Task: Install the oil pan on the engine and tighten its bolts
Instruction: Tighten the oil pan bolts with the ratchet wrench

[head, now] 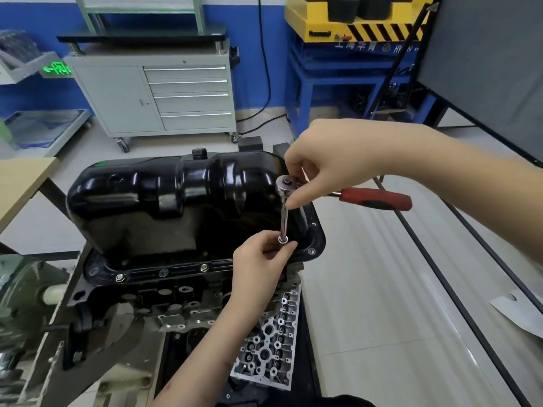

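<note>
While the glossy black pressed-steel oil pan (176, 207) sits on the grey upturned engine block (176, 306), we see from the head view our right hand (326, 165) pinching the head of the chrome ratchet with its red handle (376, 198), and our left hand (261, 262) pinching the socket end of its chrome extension (283, 221) at the pan flange's near right corner. If the extension tilts, we judge the socket could slip off and cross-thread or round the bolt.

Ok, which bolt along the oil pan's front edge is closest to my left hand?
The rightmost of the three, bolt; the other two sit farther left of the left hand.
</note>
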